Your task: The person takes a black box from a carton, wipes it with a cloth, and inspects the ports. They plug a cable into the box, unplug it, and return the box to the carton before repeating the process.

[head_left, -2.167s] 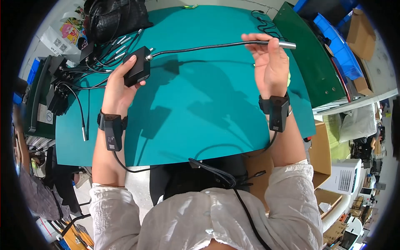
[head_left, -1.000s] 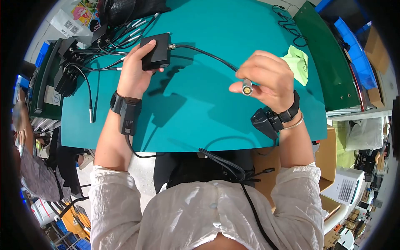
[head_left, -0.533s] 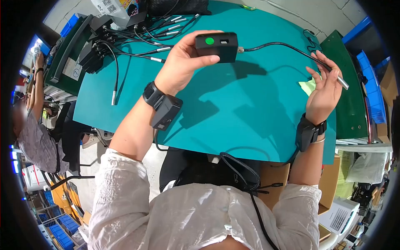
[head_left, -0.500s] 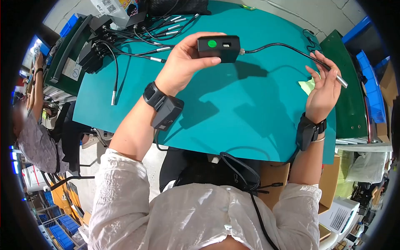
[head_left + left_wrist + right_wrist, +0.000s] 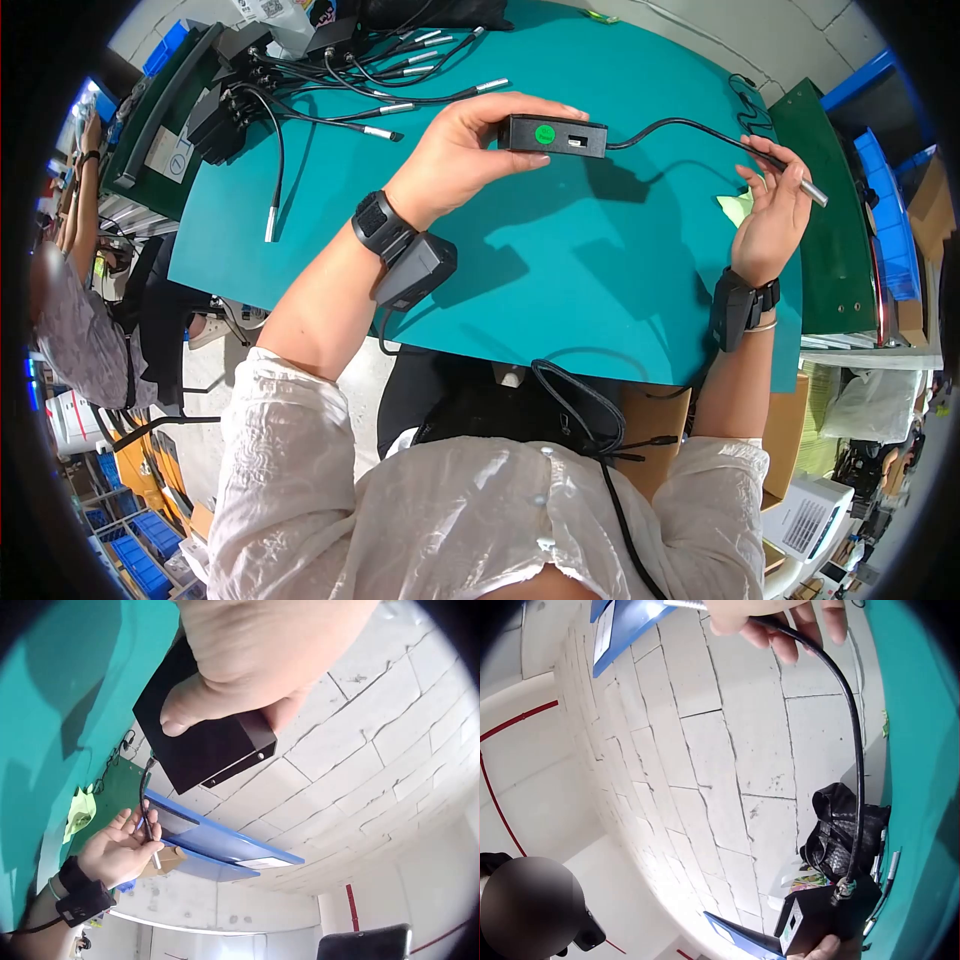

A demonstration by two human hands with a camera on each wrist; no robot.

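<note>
In the head view my left hand (image 5: 450, 155) grips a small black box (image 5: 592, 135) above the table, thumb below and fingers over the top. The box's narrow side, with a round green sticker (image 5: 544, 133) and a rectangular port (image 5: 577, 141), faces the head camera. A black cable (image 5: 680, 121) leaves the box's right end and runs to my right hand (image 5: 768, 230). There the thumb and fingers hold it just short of its silver metal connector (image 5: 814, 193), which sticks out past the hand. The left wrist view shows the thumb flat across the box (image 5: 217, 739).
Several similar black boxes (image 5: 215, 125) with silver-tipped cables lie at the left of the green table (image 5: 480, 290). A light green cloth (image 5: 735, 208) is behind my right hand. A thin black cable (image 5: 752, 105) lies at the back right, near a green panel (image 5: 835, 220) and blue bins (image 5: 885, 190).
Both hands and the box have shifted right in the head view. The box has turned, bringing its sticker and port into sight. The connector faced the camera one second ago and now points away right.
</note>
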